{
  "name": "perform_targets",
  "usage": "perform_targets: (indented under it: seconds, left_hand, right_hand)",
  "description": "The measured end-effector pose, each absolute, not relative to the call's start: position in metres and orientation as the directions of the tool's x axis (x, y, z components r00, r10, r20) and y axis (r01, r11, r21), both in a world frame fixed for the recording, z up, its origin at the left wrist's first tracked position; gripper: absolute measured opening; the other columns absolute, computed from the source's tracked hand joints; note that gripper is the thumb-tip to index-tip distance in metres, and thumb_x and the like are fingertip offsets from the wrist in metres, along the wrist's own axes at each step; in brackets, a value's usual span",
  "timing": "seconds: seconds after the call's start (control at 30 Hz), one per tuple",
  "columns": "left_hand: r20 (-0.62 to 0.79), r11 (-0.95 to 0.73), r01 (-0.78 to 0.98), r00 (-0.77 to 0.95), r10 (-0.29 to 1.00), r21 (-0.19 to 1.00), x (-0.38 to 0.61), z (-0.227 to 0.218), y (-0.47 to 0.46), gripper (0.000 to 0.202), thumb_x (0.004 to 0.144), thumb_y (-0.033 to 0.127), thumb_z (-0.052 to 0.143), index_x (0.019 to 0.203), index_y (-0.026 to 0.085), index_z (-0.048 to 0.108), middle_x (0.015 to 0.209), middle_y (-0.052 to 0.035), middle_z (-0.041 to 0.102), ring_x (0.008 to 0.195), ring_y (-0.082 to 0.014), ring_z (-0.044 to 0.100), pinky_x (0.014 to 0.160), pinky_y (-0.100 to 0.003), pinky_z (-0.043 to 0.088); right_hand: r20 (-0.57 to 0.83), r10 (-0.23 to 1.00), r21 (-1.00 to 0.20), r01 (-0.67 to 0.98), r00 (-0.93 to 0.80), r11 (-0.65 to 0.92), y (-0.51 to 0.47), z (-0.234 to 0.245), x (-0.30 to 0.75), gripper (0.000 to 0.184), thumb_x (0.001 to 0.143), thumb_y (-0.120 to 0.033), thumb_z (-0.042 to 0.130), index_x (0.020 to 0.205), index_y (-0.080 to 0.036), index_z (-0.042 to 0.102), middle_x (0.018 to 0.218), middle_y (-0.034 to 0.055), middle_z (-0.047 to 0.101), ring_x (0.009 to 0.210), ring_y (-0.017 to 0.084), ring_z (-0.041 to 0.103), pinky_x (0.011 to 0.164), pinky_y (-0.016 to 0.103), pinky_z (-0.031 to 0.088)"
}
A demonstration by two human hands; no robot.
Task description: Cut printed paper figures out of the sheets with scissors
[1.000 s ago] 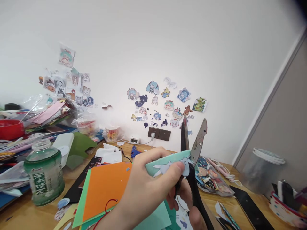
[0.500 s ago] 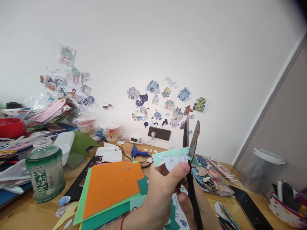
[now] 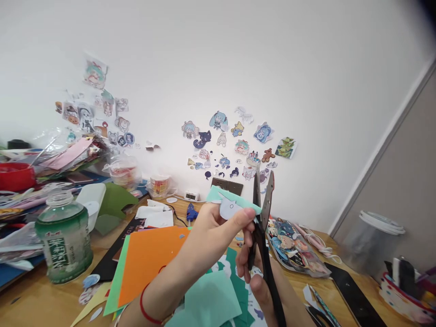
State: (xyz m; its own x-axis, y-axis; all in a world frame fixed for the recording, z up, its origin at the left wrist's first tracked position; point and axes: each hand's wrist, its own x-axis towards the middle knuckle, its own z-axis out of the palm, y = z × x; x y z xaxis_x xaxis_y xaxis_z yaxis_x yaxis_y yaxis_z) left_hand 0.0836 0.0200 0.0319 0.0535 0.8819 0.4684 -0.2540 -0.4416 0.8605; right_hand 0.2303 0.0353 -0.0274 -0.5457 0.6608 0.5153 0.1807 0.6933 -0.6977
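Cutting paper over the wooden desk (image 3: 41, 297), orange sheet (image 3: 150, 261) at 8 o'clock.
My left hand (image 3: 211, 231) pinches the teal cutout (image 3: 229, 206) at center; my right hand (image 3: 254, 274) grips scissors (image 3: 262, 218), blades nearly shut, at its 3 o'clock.

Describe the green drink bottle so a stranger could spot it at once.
Start at the wooden desk and go to its left side, in front of the heap of papers and plastic wrap. There stands the bottle, upright and apart from the orange sheet. It alone is squat, green-labelled, with white characters and an uncapped clear neck.
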Motion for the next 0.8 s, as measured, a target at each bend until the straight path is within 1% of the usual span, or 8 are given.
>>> perform_targets:
  seconds: [0.1,0.23,0.3,0.33,0.4,0.47,0.67,0.8]
  left_hand:
    - [0.461,-0.451,-0.134,0.057,0.885,0.882,0.078,0.035,0.015,0.034,0.084,0.035,0.055,0.055,0.017,0.054,0.05,0.002,0.054,0.048,-0.0097,0.052,0.048,-0.02,0.042]
    - [0.464,-0.46,-0.124,0.004,0.886,0.879,0.076,0.035,0.01,0.023,0.081,0.028,0.06,0.063,0.016,0.053,0.054,0.0048,0.051,0.051,-0.0071,0.049,0.048,-0.016,0.04]
    - [0.486,-0.486,-0.103,-0.029,0.874,0.868,0.077,0.036,0.008,0.021,0.081,0.026,0.06,0.064,0.016,0.051,0.055,0.0054,0.049,0.051,-0.0066,0.047,0.047,-0.016,0.038]
    - [0.501,-0.503,-0.084,-0.044,0.864,0.86,0.078,0.036,0.007,0.021,0.081,0.026,0.059,0.064,0.016,0.051,0.056,0.0054,0.048,0.051,-0.0066,0.045,0.046,-0.016,0.037]
    - [0.531,-0.534,-0.047,-0.065,0.845,0.844,0.08,0.037,0.006,0.021,0.081,0.026,0.059,0.064,0.016,0.051,0.057,0.005,0.048,0.05,-0.0069,0.043,0.045,-0.017,0.035]
    - [0.536,-0.54,-0.042,-0.072,0.841,0.841,0.081,0.037,0.006,0.022,0.08,0.027,0.059,0.064,0.017,0.05,0.057,0.0052,0.046,0.049,-0.007,0.042,0.043,-0.017,0.034]
    - [0.48,-0.482,-0.038,-0.048,0.876,0.876,0.082,0.036,0.004,0.029,0.081,0.031,0.058,0.06,0.017,0.044,0.051,0.0071,0.041,0.046,-0.0053,0.037,0.042,-0.015,0.029]
    - [0.489,-0.489,-0.067,-0.023,0.872,0.87,0.078,0.036,0.003,0.027,0.083,0.03,0.058,0.063,0.016,0.047,0.055,0.007,0.043,0.05,-0.0049,0.038,0.045,-0.014,0.032]
  right_hand:
    - [0.46,0.628,-0.733,0.13,-0.627,0.667,0.034,-0.025,0.231,0.054,0.082,-0.071,0.027,0.085,-0.02,0.043,0.079,0.0044,0.048,0.068,0.016,0.051,0.057,0.026,0.044]
    - [0.496,0.588,-0.692,0.119,-0.639,0.712,0.027,-0.012,0.233,0.052,0.082,-0.07,0.033,0.087,-0.02,0.051,0.078,0.0046,0.053,0.067,0.016,0.051,0.058,0.026,0.046]
    - [0.468,0.599,-0.687,0.159,-0.65,0.709,0.021,-0.001,0.235,0.049,0.081,-0.067,0.038,0.086,-0.021,0.053,0.078,0.004,0.055,0.069,0.016,0.053,0.062,0.026,0.048]
    - [0.408,0.618,-0.696,0.209,-0.672,0.687,0.018,0.004,0.236,0.048,0.081,-0.067,0.039,0.088,-0.022,0.053,0.082,0.0042,0.055,0.073,0.017,0.054,0.066,0.026,0.048]
    - [0.333,0.642,-0.697,0.278,-0.691,0.661,0.014,0.013,0.239,0.047,0.083,-0.066,0.038,0.092,-0.022,0.052,0.088,0.0042,0.056,0.08,0.017,0.054,0.072,0.026,0.048]
    - [0.325,0.637,-0.675,0.3,-0.699,0.674,0.013,0.017,0.241,0.048,0.084,-0.066,0.034,0.095,-0.022,0.051,0.091,0.0042,0.056,0.083,0.017,0.054,0.075,0.026,0.047]
    - [0.414,0.601,-0.662,0.226,-0.684,0.714,0.021,0.007,0.238,0.051,0.084,-0.067,0.033,0.088,-0.02,0.05,0.082,0.0036,0.052,0.073,0.015,0.051,0.065,0.025,0.045]
    - [0.439,0.572,-0.697,0.14,-0.693,0.703,0.031,-0.012,0.236,0.058,0.08,-0.074,0.027,0.083,-0.019,0.045,0.073,0.0023,0.047,0.062,0.013,0.046,0.053,0.024,0.038]
